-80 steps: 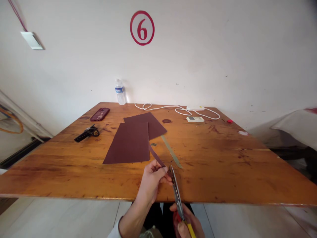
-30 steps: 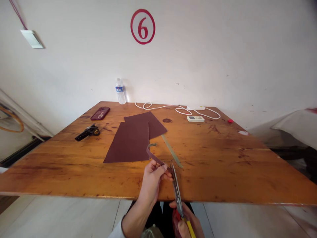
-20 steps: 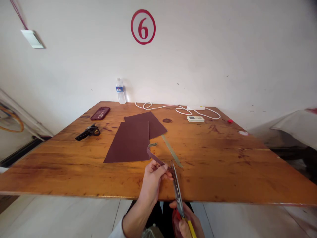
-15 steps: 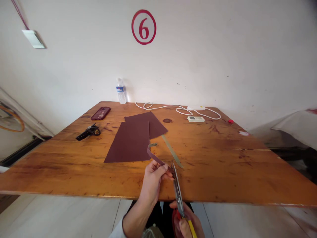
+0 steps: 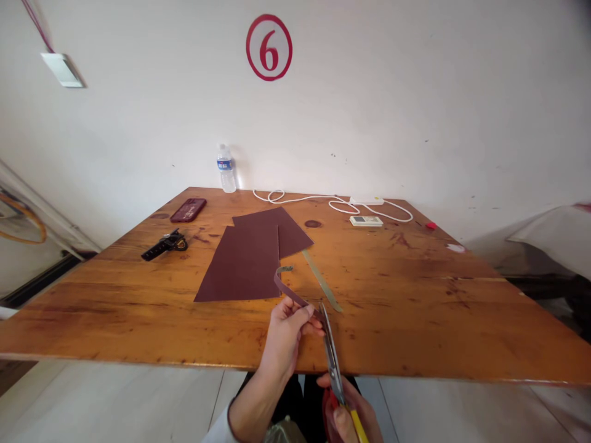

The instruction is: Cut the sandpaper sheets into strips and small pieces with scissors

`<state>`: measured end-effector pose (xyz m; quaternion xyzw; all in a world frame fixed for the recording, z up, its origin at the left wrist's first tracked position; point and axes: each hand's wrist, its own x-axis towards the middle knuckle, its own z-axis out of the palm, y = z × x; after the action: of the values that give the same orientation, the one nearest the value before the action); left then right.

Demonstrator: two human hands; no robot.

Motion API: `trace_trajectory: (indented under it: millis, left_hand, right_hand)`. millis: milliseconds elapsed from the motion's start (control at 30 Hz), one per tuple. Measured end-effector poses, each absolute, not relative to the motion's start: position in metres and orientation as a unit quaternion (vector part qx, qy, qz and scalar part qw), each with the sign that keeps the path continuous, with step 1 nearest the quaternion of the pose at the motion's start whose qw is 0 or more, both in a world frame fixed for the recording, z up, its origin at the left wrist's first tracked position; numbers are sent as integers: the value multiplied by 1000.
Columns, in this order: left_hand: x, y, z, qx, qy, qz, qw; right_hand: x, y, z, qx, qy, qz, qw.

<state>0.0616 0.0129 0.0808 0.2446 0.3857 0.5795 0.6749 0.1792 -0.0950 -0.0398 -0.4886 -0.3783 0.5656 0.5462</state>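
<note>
My left hand (image 5: 287, 332) pinches a narrow maroon strip (image 5: 289, 291) between thumb and fingers; its far end curls up over the table. In my right hand (image 5: 353, 409) are scissors (image 5: 333, 363) with red and yellow handles, their blades pointing away from me. The blades meet the near end of the strip beside my left fingertips; whether they bite into it I cannot tell. Just beyond lie two maroon sheets (image 5: 244, 264), one partly over the other. A thin greenish strip (image 5: 322, 281) rests to the right of the sheets.
On the wooden table (image 5: 415, 320), a maroon phone (image 5: 188, 210) and a black-strapped watch (image 5: 165, 244) lie at left. A water bottle (image 5: 226, 171) stands against the wall. At the back right are a white cable with a power strip (image 5: 366, 200) and a remote control (image 5: 365, 221).
Both hands, the strip and the scissors hold almost the same position. The view has shifted very slightly.
</note>
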Motion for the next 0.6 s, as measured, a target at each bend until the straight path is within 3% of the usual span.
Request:
trace_trajectory:
  millis: [600]
  left_hand:
    - [61,13,80,240,377,582,679]
  right_hand:
    - [180,-94,-28,-482,-377,588,529]
